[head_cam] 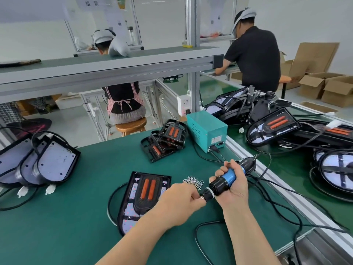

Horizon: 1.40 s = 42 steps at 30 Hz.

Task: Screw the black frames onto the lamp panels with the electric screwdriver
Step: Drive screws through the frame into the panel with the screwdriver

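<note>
A lamp panel (131,213) lies on the green mat in front of me, with a black frame (147,190) carrying two orange strips set on it. My right hand (232,185) grips the blue and black electric screwdriver (223,181), its tip pointing left and down. My left hand (181,199) pinches a small screw at the screwdriver's tip, just right of the panel. A heap of loose screws (193,181) lies behind my left hand. Spare black frames (164,142) are stacked further back.
Bare lamp panels (45,161) lean in a row at the left. A teal power box (207,131) stands behind the screws, its cables trailing right. More lamps (273,125) pile on the right conveyor. Two people sit at benches beyond. Cardboard boxes (324,87) stand far right.
</note>
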Each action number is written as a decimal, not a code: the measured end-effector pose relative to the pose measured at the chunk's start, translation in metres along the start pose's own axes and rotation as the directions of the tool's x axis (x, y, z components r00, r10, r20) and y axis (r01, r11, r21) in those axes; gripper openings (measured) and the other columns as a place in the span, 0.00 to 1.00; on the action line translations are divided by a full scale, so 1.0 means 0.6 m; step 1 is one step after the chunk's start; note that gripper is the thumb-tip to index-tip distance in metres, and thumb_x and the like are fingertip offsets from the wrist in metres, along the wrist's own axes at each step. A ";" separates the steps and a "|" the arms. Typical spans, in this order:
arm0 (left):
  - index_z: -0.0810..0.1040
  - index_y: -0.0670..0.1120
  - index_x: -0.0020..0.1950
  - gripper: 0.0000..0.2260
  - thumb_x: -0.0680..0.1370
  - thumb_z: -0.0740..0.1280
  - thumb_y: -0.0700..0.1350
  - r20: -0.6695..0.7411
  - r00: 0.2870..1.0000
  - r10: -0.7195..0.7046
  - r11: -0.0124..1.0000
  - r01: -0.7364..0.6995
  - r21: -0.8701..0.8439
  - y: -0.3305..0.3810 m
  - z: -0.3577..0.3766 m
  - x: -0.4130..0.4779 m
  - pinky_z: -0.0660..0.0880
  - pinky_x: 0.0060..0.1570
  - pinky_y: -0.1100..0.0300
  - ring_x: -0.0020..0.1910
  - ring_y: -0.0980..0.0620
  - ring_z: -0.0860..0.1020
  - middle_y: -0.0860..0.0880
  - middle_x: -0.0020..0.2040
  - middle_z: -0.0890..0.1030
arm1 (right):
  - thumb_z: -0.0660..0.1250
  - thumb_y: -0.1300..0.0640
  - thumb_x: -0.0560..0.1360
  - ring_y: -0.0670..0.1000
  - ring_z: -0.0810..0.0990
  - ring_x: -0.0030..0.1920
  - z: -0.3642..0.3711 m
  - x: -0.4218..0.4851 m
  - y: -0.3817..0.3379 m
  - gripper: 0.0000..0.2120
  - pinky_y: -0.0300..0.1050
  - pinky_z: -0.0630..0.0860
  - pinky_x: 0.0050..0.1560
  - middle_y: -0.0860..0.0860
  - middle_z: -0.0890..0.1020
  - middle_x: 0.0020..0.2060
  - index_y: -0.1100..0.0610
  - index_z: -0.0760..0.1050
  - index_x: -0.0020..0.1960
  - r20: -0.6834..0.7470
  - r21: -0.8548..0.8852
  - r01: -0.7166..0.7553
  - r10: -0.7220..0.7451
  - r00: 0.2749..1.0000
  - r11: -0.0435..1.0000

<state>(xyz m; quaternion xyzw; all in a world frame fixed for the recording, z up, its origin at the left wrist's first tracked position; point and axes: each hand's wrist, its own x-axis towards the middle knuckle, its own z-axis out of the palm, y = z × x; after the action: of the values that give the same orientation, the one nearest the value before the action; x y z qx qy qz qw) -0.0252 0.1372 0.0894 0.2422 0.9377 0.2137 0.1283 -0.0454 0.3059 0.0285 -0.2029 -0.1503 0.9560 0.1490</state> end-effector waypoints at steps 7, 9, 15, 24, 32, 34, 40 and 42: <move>0.76 0.47 0.43 0.10 0.80 0.65 0.52 -0.059 0.998 0.009 1.000 -0.008 0.022 -0.013 0.025 0.001 0.76 0.48 0.48 0.44 0.44 0.78 0.45 0.41 0.82 | 0.69 0.53 0.78 0.46 0.73 0.29 0.000 0.002 0.002 0.09 0.42 0.65 0.36 0.47 0.75 0.32 0.55 0.75 0.41 0.003 -0.010 0.014 -0.014 1.000 1.000; 0.75 0.43 0.41 0.13 0.81 0.65 0.51 -0.034 0.999 0.020 0.999 -0.022 -0.036 -0.017 0.029 0.002 0.75 0.45 0.50 0.40 0.43 0.77 0.43 0.39 0.82 | 0.69 0.53 0.78 0.46 0.73 0.28 -0.001 0.002 0.001 0.09 0.42 0.65 0.36 0.47 0.75 0.31 0.55 0.76 0.41 0.001 -0.009 0.015 -0.015 1.000 1.000; 0.81 0.41 0.43 0.13 0.80 0.67 0.50 0.022 0.999 -0.042 0.921 0.047 -0.387 -0.018 0.030 0.002 0.69 0.35 0.59 0.30 0.52 0.71 0.54 0.28 0.78 | 0.69 0.53 0.78 0.46 0.73 0.28 -0.001 0.006 0.000 0.08 0.41 0.65 0.35 0.47 0.74 0.32 0.54 0.75 0.42 0.007 0.008 0.005 -0.005 1.000 1.000; 0.75 0.46 0.38 0.12 0.71 0.78 0.46 -0.370 0.844 0.388 0.884 -0.227 0.408 -0.006 0.051 -0.014 0.72 0.34 0.59 0.35 0.50 0.74 0.51 0.35 0.78 | 0.70 0.54 0.78 0.46 0.73 0.28 0.003 0.004 0.000 0.08 0.40 0.67 0.32 0.47 0.75 0.32 0.54 0.75 0.41 -0.024 0.007 0.016 -0.016 1.000 1.000; 0.79 0.43 0.44 0.14 0.80 0.64 0.52 0.030 0.981 -0.193 0.852 0.183 -0.490 0.002 0.046 0.004 0.70 0.34 0.61 0.32 0.55 0.76 0.48 0.36 0.84 | 0.69 0.55 0.78 0.45 0.73 0.28 0.004 0.004 -0.003 0.07 0.39 0.67 0.32 0.47 0.75 0.32 0.54 0.75 0.42 -0.031 0.026 0.025 -0.024 0.999 0.999; 0.80 0.43 0.43 0.12 0.82 0.63 0.48 0.196 0.956 -0.216 0.674 0.291 -0.679 -0.002 0.035 0.009 0.69 0.31 0.64 0.30 0.55 0.77 0.48 0.35 0.85 | 0.69 0.55 0.78 0.45 0.73 0.27 0.004 0.003 -0.001 0.07 0.39 0.68 0.31 0.47 0.75 0.31 0.54 0.75 0.42 -0.024 0.014 0.019 -0.019 1.000 1.000; 0.75 0.46 0.41 0.09 0.76 0.71 0.49 -0.267 0.964 0.012 1.000 -0.012 0.002 -0.008 0.051 0.010 0.71 0.36 0.57 0.36 0.48 0.77 0.48 0.37 0.82 | 0.70 0.56 0.78 0.46 0.73 0.28 0.006 0.001 0.000 0.07 0.40 0.67 0.35 0.47 0.76 0.32 0.54 0.75 0.42 -0.044 0.011 0.030 -0.029 0.999 0.999; 0.73 0.48 0.38 0.13 0.73 0.75 0.50 -0.384 0.882 0.275 0.919 -0.123 0.374 -0.010 0.068 0.002 0.69 0.32 0.57 0.34 0.48 0.77 0.51 0.33 0.78 | 0.70 0.56 0.78 0.45 0.73 0.28 0.005 0.002 -0.002 0.07 0.40 0.67 0.34 0.47 0.75 0.32 0.54 0.75 0.42 -0.050 0.027 0.033 -0.031 0.998 0.999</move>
<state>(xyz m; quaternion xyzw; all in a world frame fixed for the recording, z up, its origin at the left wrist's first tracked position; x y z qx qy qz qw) -0.0147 0.1469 0.0510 0.3040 0.9348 0.1094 -0.1475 -0.0478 0.3068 0.0313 -0.2219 -0.1364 0.9503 0.1707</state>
